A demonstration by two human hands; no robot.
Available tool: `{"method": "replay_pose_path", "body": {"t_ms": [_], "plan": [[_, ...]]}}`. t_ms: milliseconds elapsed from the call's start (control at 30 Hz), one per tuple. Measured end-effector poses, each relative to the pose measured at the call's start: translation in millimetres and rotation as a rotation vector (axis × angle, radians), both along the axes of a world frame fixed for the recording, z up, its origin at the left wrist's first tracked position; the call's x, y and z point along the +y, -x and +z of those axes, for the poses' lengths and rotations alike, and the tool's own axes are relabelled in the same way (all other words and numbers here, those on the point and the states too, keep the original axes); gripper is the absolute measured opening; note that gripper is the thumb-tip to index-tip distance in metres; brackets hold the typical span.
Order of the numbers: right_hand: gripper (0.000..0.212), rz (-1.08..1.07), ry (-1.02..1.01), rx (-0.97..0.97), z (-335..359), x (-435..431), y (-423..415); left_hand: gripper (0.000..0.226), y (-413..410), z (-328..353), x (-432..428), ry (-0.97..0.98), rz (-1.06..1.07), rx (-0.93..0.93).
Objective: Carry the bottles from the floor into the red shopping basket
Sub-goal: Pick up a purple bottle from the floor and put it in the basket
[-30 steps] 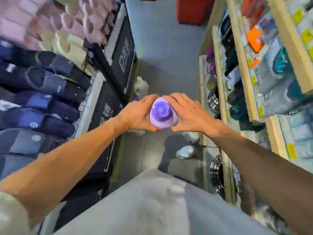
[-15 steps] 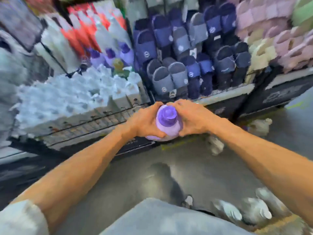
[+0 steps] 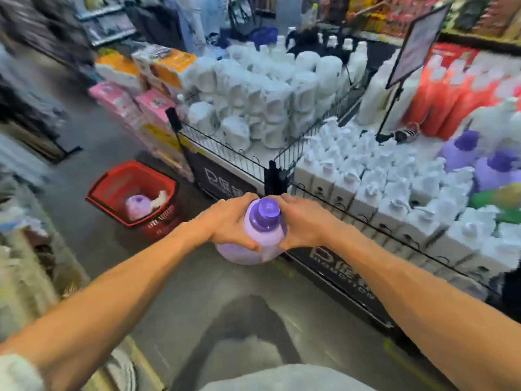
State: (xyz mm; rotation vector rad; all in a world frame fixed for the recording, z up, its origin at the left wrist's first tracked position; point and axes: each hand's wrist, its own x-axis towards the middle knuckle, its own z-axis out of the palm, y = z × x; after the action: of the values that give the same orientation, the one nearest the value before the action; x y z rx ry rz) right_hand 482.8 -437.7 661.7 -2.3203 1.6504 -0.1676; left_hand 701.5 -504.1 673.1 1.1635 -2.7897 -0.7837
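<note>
Item 1: purple bottle (image 3: 263, 235), pale lilac body, darker purple cap. Held upright in the air in front of the person, above the grey floor (image 3: 197, 294) and beside a wire-fenced display (image 3: 225, 149). Its lower body was partly covered by the hands; no label was legible.

Item 2: left hand (image 3: 229, 222). Curled round the bottle's left shoulder, thumb toward the neck. Fingertips were hidden behind the bottle.

Item 3: right hand (image 3: 303, 225). Curled round the bottle's right side, opposite the left. Its fingertips were likewise out of sight.

Item 4: red shopping basket (image 3: 112, 190). Stood on the floor, well apart from the held bottle, to its left. Inside lay a second purple bottle (image 3: 138, 206) and a white item (image 3: 160, 197), too blurred to identify.

Item 5: display stock. White jugs (image 3: 253, 103) and white pump bottles (image 3: 366, 170) stood behind the wire; purple-capped bottles (image 3: 462, 150) were further right, some cut off by the frame edge. A tilted sign (image 3: 417, 43) was unreadable. Pink boxes (image 3: 124, 103) were stacked at the left, heavily smeared.
</note>
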Motion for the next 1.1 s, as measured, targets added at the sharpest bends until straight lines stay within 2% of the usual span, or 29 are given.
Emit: {"method": "replay_pose_path", "body": {"t_ms": [333, 500, 700, 900, 1100], "plan": [[0.105, 0.364, -0.009, -0.014, -20, -222, -171, 0.097, -182, -23, -142, -0.037, 0.359, -0.028], [0.107, 0.497, -0.045, -0.021, -40, -319, -253, 0.109, -256, -29, -207, -0.060, 0.494, -0.088], [0.090, 0.669, -0.020, -0.011, -43, -422, -366, 0.099, -351, -20, -271, -0.074, 0.641, -0.126], [0.089, 0.728, -0.042, -0.039, -45, -500, -486, 0.099, -468, -21, -332, -0.106, 0.740, -0.104], [0.095, 0.662, -0.047, -0.067, -55, -564, -590, 0.097, -574, -25, -400, -0.061, 0.729, -0.091]]}}
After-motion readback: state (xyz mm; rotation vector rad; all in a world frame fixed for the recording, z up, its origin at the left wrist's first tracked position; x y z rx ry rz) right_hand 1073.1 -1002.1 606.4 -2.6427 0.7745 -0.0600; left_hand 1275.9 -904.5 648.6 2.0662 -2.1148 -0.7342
